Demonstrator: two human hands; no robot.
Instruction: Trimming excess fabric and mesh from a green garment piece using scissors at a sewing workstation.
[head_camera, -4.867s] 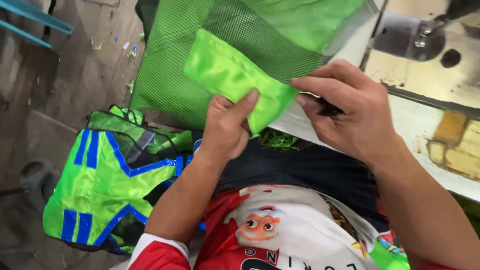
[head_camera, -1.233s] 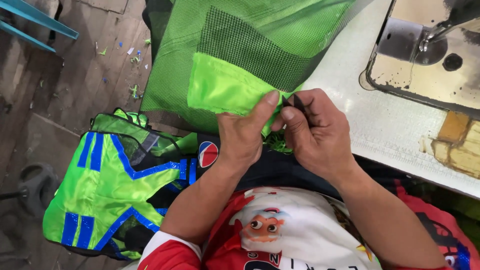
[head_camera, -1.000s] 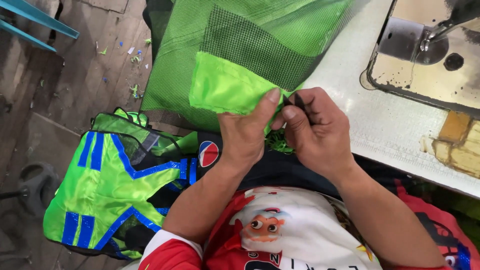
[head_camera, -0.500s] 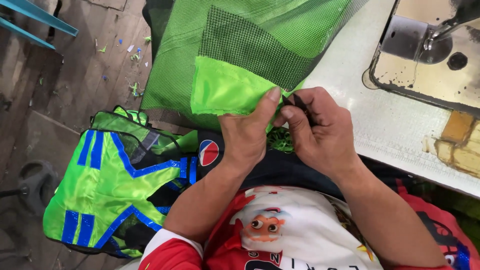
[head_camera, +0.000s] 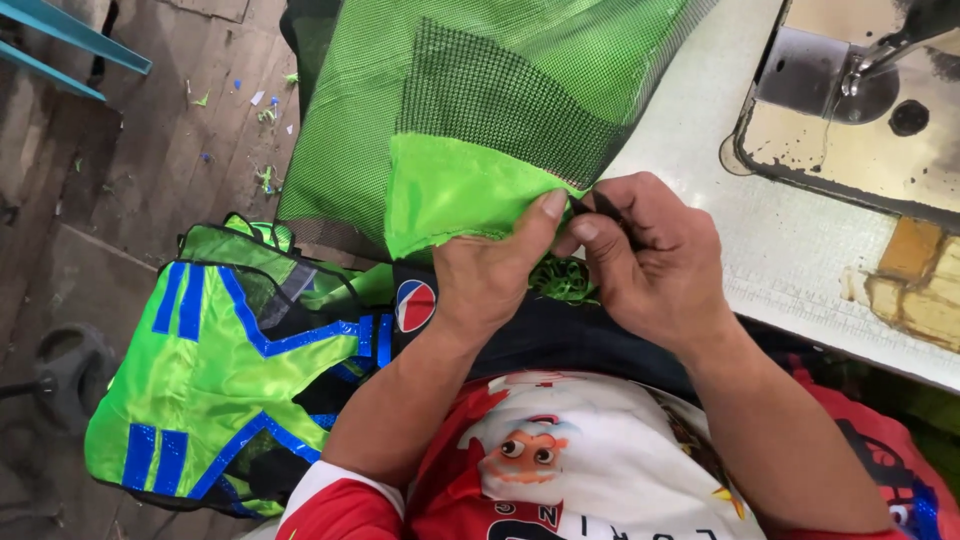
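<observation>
From the head camera we see our left hand pinching the lower right corner of a solid green fabric panel, thumb on top and fingers curled under the hem. Our right hand is closed on a small dark tool at that same corner; we cannot tell what kind it is. The panel is joined to a larger green mesh piece that drapes over the near left edge of the desk down towards our lap.

We judge the cloth light, soft and limp, likely to slide and bunch, so it is best held at the hem close to the corner being worked, where the doubled edge gives some firmness. The mesh looks open and easy to snag.

A tangle of green thread scraps lies just below the hands. A sewing machine sits at the far right corner of the desk, well apart from the hands. A finished green vest with blue stripes hangs to our left, near the wooden floor, where small scraps are scattered
</observation>
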